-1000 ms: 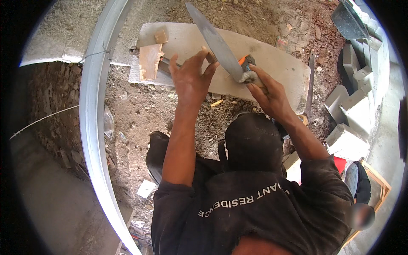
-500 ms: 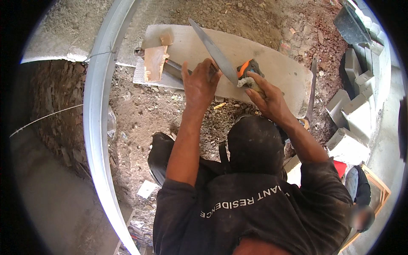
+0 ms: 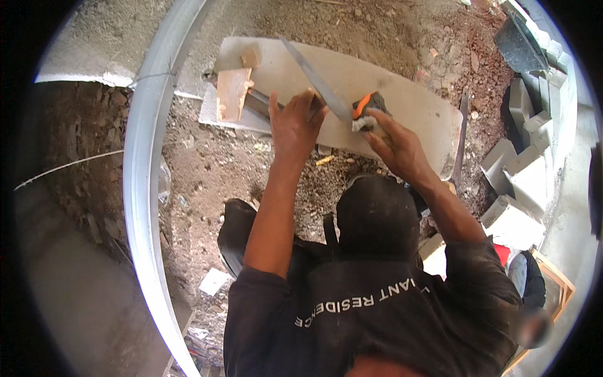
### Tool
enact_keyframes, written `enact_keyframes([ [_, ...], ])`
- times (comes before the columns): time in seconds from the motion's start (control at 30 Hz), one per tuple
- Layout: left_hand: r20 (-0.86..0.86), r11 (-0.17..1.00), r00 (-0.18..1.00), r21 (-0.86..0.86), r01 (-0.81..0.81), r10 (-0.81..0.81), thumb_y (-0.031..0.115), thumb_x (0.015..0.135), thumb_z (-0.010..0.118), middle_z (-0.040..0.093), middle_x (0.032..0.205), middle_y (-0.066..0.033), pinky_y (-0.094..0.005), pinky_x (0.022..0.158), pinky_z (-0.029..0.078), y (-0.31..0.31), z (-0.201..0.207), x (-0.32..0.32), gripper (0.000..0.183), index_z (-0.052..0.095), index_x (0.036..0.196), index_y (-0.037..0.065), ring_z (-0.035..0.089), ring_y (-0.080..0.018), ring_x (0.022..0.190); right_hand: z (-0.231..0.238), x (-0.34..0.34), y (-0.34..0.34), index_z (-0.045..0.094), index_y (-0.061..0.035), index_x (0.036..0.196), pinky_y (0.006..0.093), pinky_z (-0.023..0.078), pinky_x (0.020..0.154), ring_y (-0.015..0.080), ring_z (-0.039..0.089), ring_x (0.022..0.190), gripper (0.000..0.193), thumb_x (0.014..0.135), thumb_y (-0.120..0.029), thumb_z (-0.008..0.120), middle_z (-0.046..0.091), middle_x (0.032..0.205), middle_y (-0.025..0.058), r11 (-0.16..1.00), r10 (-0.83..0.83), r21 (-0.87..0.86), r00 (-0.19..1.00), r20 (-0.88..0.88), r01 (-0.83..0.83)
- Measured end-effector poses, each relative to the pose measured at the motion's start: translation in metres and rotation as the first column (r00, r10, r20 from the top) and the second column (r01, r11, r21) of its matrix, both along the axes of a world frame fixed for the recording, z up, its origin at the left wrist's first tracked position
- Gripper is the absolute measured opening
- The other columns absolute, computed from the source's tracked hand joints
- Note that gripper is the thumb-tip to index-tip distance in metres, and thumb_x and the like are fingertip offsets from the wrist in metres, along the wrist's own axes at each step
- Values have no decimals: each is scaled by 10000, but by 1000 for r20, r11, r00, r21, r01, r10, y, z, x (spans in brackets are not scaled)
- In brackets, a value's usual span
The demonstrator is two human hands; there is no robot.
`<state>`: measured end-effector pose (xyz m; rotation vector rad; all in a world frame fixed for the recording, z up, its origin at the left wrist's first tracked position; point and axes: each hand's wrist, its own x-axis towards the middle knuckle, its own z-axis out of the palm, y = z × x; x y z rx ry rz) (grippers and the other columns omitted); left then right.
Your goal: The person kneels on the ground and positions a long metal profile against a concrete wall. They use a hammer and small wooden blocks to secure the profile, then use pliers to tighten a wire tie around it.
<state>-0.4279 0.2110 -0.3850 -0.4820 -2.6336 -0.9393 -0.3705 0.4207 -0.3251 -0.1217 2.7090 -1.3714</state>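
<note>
My left hand (image 3: 294, 122) is closed round a dark bar (image 3: 259, 103), which lies across the pale board (image 3: 408, 100). Its left end rests by a brown wooden piece (image 3: 232, 93). My right hand (image 3: 399, 138) grips what looks like a handsaw (image 3: 308, 68). Its long grey blade tapers away to the far left, passing just right of my left fingertips. An orange-and-black part (image 3: 367, 105) and a whitish bit show at my right fingers. My fingers partly hide the grip, and blade teeth are too small to make out.
A small brown block (image 3: 250, 58) lies on the board's far left. Another long dark blade (image 3: 463, 135) rests by its right end. A curved metal beam (image 3: 147, 157) runs down the left. Grey blocks (image 3: 527, 157) and a dark bucket (image 3: 520, 44) line the right. Another person (image 3: 534, 283) shows at lower right.
The grey blade's far tip has come slightly nearer to me. My right hand has shifted slightly, still gripping. My left hand stays on the dark bar.
</note>
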Motion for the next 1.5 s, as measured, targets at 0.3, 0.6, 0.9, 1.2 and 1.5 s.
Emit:
enact_keyframes([
  [0.3,-10,999,1000,-39,-28,28,275,744,752,678,962,-81,-519,1043,265,1,0,0,368,660,1030,62,641,-234,897,4,4,2,503,-101,1285,370,498,771,317,647,878,458,867,-214,653,636,1030,194,999,-26,40,996,89,22],
  [0.6,-140,993,988,106,-44,59,239,747,761,668,979,-83,-507,1011,291,2,20,-4,399,617,1079,70,635,-243,911,18,6,-5,507,-95,1280,365,502,776,316,649,879,448,874,-226,643,639,1010,190,999,-30,-16,999,41,31],
  [0.9,-227,994,972,103,-41,64,213,740,755,671,1008,-58,-491,1038,249,3,48,-18,304,655,1002,95,620,-214,979,25,4,-3,526,-110,1247,370,499,743,310,650,856,398,880,-228,624,650,963,178,997,-51,54,999,7,51],
  [1.2,69,995,997,-99,-10,17,247,775,708,620,1122,-91,-525,1048,231,4,4,-6,405,610,1144,109,540,-263,1108,0,-1,12,510,-83,1248,386,485,802,347,636,928,413,888,-252,622,644,1019,203,994,-50,104,995,82,42],
  [1.5,117,984,992,-175,-36,57,285,789,687,582,1072,-108,-462,998,293,8,9,-17,401,608,1124,78,529,-276,1060,-12,-1,20,506,-12,1155,389,484,806,319,620,944,617,716,-329,803,607,1017,183,923,-338,192,941,-10,334],
])
